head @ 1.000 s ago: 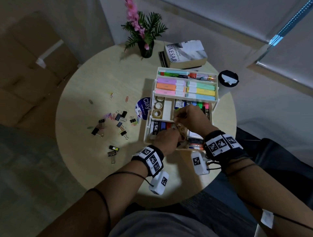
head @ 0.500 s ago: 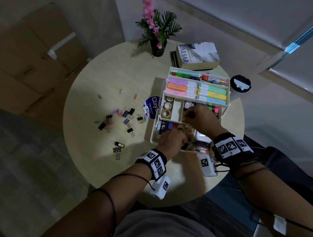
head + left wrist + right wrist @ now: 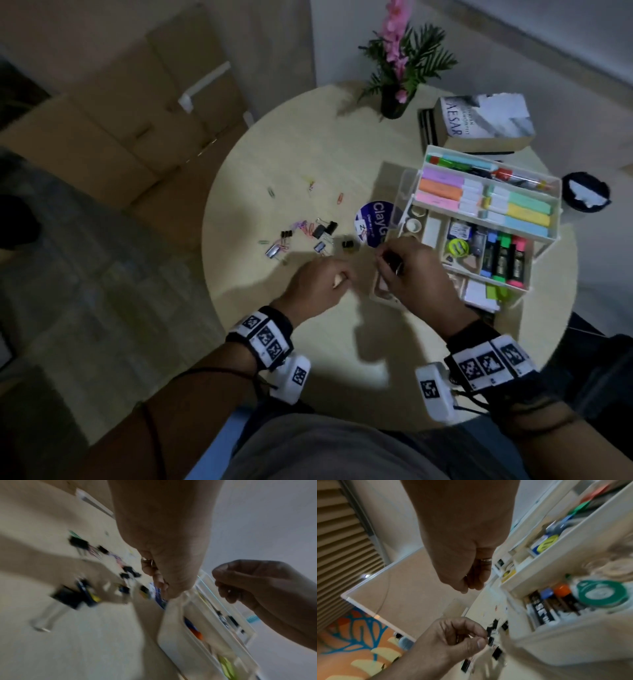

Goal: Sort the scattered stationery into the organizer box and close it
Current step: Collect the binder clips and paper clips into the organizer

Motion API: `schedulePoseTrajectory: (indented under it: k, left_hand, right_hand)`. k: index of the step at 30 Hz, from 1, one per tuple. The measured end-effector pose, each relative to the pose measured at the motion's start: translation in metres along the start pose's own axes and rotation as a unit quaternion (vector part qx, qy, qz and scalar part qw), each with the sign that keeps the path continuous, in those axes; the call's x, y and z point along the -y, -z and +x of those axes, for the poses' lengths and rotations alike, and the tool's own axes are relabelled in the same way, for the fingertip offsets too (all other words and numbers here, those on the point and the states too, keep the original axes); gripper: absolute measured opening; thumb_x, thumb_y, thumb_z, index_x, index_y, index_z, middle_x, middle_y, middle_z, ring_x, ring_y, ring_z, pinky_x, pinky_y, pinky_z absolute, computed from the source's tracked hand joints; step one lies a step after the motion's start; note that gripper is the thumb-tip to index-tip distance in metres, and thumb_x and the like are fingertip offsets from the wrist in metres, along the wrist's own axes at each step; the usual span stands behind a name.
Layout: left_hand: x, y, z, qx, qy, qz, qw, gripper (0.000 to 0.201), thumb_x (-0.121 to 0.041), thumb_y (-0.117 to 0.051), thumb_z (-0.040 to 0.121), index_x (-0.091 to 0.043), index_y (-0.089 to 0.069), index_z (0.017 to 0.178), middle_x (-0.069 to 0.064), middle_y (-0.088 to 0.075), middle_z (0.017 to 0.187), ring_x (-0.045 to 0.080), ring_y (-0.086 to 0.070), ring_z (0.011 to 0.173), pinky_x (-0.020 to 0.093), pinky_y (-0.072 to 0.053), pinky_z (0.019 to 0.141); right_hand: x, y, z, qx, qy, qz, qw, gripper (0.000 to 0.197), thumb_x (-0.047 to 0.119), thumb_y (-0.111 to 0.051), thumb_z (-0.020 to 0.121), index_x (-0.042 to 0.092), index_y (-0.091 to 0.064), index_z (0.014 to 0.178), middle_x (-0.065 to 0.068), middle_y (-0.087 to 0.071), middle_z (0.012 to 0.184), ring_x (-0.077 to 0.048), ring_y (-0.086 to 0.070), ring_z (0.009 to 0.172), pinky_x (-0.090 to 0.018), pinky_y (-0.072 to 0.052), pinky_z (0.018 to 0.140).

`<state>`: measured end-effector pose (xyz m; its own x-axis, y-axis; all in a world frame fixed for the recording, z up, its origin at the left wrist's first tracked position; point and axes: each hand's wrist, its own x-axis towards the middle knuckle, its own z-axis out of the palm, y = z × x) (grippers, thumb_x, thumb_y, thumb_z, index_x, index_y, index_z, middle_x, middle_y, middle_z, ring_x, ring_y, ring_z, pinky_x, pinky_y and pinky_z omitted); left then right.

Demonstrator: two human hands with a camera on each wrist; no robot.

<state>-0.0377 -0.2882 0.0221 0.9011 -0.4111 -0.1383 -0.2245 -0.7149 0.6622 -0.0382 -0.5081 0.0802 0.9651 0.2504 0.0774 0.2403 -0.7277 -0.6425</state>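
The white tiered organizer box (image 3: 557,192) stands open at the table's right, filled with highlighters, markers and tape. Black binder clips (image 3: 320,231) and coloured paper clips (image 3: 340,198) lie scattered left of it. My right hand (image 3: 387,260) hovers at the box's front left corner and pinches a small dark binder clip (image 3: 393,263). My left hand (image 3: 337,277) is just left of it above the table, fingers curled, thumb against forefinger; nothing shows between them. The right wrist view shows that left hand (image 3: 481,638) close to clips on the table.
A round blue clay tin (image 3: 371,222) lies beside the box. A potted plant (image 3: 397,68) and a thick book (image 3: 486,120) sit at the table's far edge (image 3: 308,113). A black round object (image 3: 585,192) is beyond the box. Cardboard boxes stand to the left.
Both hands have left the box's lower tray and moved left, out over the table near the clips. My right hand now holds a dark clip. My head has turned left.
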Motion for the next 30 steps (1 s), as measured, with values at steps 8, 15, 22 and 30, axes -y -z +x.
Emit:
schedulePoseTrajectory:
  k: [8,15,22,30]
  left_hand:
    - [0.112,0.070,-0.013,-0.042,0.167,0.049,0.984,0.037,0.006,-0.062,0.083,-0.019,-0.073,0.108,0.005,-0.066,0.108,0.029,-0.066,0.101,0.044,-0.057,0.084]
    - [0.149,0.088,-0.004,0.112,0.068,0.137,0.982,0.063,0.014,-0.052,0.088,-0.022,-0.063,0.138,0.007,-0.055,0.126,0.034,-0.056,0.111,0.043,-0.049,0.080]
    - [0.162,0.092,0.006,0.144,0.022,0.146,0.979,0.047,0.000,-0.068,0.090,-0.023,-0.065,0.131,0.003,-0.059,0.120,0.031,-0.062,0.107,0.040,-0.049,0.076]
    - [0.169,0.102,0.013,0.164,-0.007,0.122,0.979,0.033,-0.021,-0.079,0.089,-0.018,-0.064,0.118,0.001,-0.056,0.119,0.026,-0.063,0.102,0.039,-0.054,0.078]
  right_hand:
    - [0.015,-0.113,0.046,0.149,-0.118,-0.061,0.980,0.032,0.021,-0.073,0.090,0.011,-0.070,0.121,-0.020,-0.072,0.109,-0.035,-0.071,0.096,-0.037,-0.057,0.082]
    - [0.005,-0.155,0.053,0.173,-0.171,-0.110,0.964,0.032,0.037,-0.073,0.087,0.022,-0.060,0.112,-0.008,-0.065,0.096,-0.029,-0.068,0.081,-0.026,-0.042,0.064]
    - [0.003,-0.160,0.048,0.165,-0.185,-0.105,0.963,0.026,0.021,-0.076,0.085,0.019,-0.077,0.111,-0.011,-0.070,0.094,-0.029,-0.069,0.084,-0.025,-0.043,0.068]
    - [0.022,-0.150,0.038,0.091,-0.181,-0.053,0.978,0.018,0.009,-0.079,0.075,0.013,-0.068,0.090,-0.002,-0.065,0.085,-0.020,-0.065,0.070,-0.029,-0.055,0.061]
